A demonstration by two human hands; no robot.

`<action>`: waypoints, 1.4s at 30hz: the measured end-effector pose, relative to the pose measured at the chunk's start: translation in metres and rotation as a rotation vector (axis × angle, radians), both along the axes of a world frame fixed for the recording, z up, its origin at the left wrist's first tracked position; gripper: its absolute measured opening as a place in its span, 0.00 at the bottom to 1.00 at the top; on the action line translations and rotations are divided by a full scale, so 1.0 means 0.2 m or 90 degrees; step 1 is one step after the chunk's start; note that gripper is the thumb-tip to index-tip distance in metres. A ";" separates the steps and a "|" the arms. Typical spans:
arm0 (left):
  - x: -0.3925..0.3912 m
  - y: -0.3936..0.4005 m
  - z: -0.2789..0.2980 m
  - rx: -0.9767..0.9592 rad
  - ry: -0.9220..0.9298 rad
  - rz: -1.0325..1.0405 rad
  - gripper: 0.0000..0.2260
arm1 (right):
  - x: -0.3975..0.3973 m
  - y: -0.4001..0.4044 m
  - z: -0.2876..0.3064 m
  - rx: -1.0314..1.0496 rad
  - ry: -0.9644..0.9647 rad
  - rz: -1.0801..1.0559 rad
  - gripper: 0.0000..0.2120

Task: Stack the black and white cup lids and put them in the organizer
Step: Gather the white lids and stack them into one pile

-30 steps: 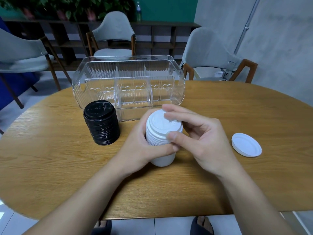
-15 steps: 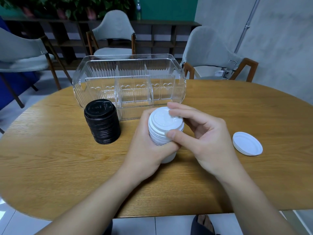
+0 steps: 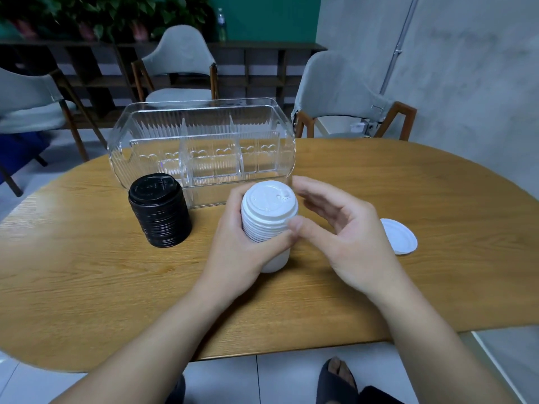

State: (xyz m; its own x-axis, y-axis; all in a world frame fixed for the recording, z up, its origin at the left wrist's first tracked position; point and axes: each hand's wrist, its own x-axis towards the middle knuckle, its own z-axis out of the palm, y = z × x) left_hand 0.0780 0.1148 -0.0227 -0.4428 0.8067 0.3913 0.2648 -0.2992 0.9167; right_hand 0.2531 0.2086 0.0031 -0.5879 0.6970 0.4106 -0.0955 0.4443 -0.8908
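Nearest the viewer, two bare forearms reach in over the near edge of the oval wooden worktop. The left hand wraps around a tall stack of white lids, thumb across the front and fingers curled behind it, holding the stack upright with its base on or just above the wood; which of the two cannot be told. The top lid shows its raised sip spout toward the far right. The right hand sits just beside the stack on its right, loosely opened: the thumb tip touches the stack's ribbed side next to the left thumb, while the fingers are spread and slightly bent, clear of the top lid, gripping nothing.

To the right of the right hand, partly hidden behind it, one single white lid lies flat on the worktop. To the left of the left hand, well apart from it, one stack of black lids stands upright on the wood.

Beyond both hands stands one clear plastic organizer with ribbed walls and upright dividers; its compartments hold nothing visible. The black stack stands just in front of its left end.

Farther off, three grey chairs surround the worktop.
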 end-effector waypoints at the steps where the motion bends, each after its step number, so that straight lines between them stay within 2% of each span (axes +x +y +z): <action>1: 0.02 0.01 0.00 0.001 0.001 0.006 0.34 | 0.04 0.01 0.01 0.016 -0.031 -0.044 0.22; 4: 0.08 0.04 0.00 -0.004 0.013 0.019 0.35 | 0.16 0.06 0.01 0.053 -0.140 -0.218 0.16; 7: 0.12 0.08 0.00 -0.017 0.017 0.028 0.35 | 0.27 0.15 -0.05 0.172 -0.316 -0.380 0.16; 10: 0.15 0.11 -0.01 -0.017 0.017 0.035 0.35 | 0.35 0.21 -0.09 0.186 -0.469 -0.434 0.20; 16: 0.17 0.13 -0.01 -0.020 0.015 0.039 0.35 | 0.38 0.23 -0.13 0.209 -0.575 -0.482 0.22; 22: 0.15 0.11 0.00 -0.019 0.024 0.032 0.35 | 0.38 0.23 -0.17 0.183 -0.551 -0.485 0.13; 29: 0.02 0.05 0.00 -0.031 0.031 0.045 0.36 | 0.31 0.22 -0.18 0.196 -0.571 -0.478 0.09; 36: -0.18 -0.05 0.00 -0.047 0.054 0.077 0.35 | 0.08 0.09 -0.13 0.156 -0.369 -0.320 0.08; 42: -0.27 -0.10 0.01 -0.054 0.066 0.105 0.35 | -0.12 -0.02 -0.12 0.173 -0.299 -0.225 0.06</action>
State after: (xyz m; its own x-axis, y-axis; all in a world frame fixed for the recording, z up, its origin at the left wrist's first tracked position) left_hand 0.0246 0.0947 -0.0203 -0.5324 0.7589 0.3751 0.3983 -0.1664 0.9020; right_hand 0.2293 0.2047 -0.0202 -0.5017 0.7891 0.3543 0.4706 0.5927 -0.6537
